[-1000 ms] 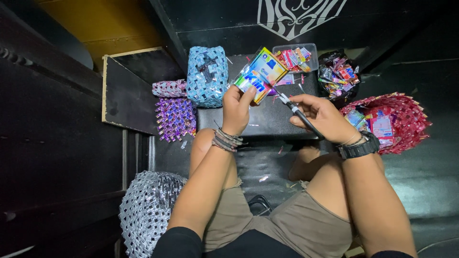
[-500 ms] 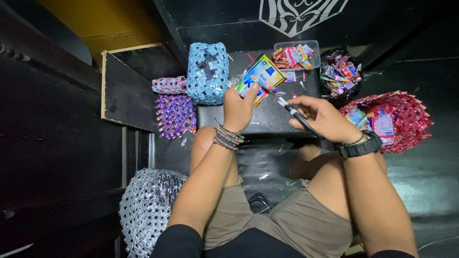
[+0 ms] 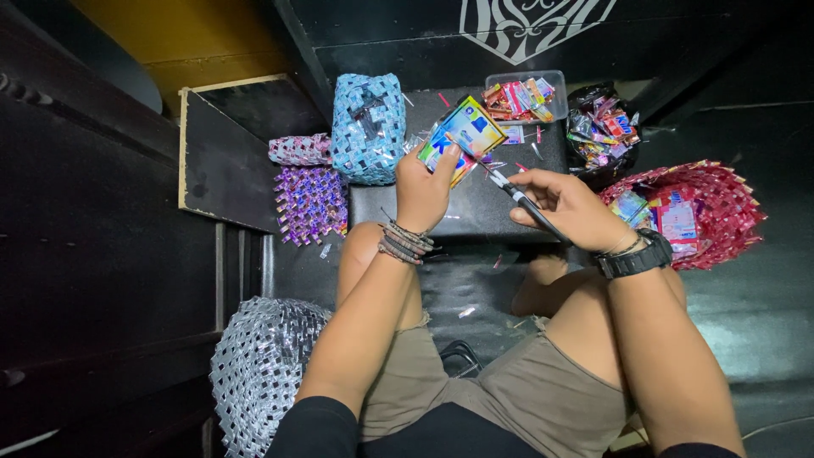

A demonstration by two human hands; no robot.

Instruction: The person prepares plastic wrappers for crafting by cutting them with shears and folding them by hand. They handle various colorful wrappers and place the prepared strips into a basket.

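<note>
My left hand (image 3: 422, 188) holds a flat colourful foil wrapper (image 3: 464, 137) upright over a black board (image 3: 475, 199) that rests across my knees. My right hand (image 3: 570, 206), with a black watch on its wrist, grips a slim black craft knife (image 3: 524, 201). The knife's tip touches the wrapper's lower right edge. Small scraps of wrapper lie on the board around both hands.
A blue woven bag (image 3: 367, 127), a pink woven pouch (image 3: 299, 150) and a purple woven piece (image 3: 310, 203) sit at the left. A clear tub of wrappers (image 3: 524, 96), a black bag of wrappers (image 3: 602, 131) and a red woven basket (image 3: 704, 212) stand right. A silver woven bag (image 3: 259, 373) is near my left leg.
The wrapper has dropped slightly and tilted, and my right hand has shifted with the knife along the wrapper's lower edge. The view has drifted a little.
</note>
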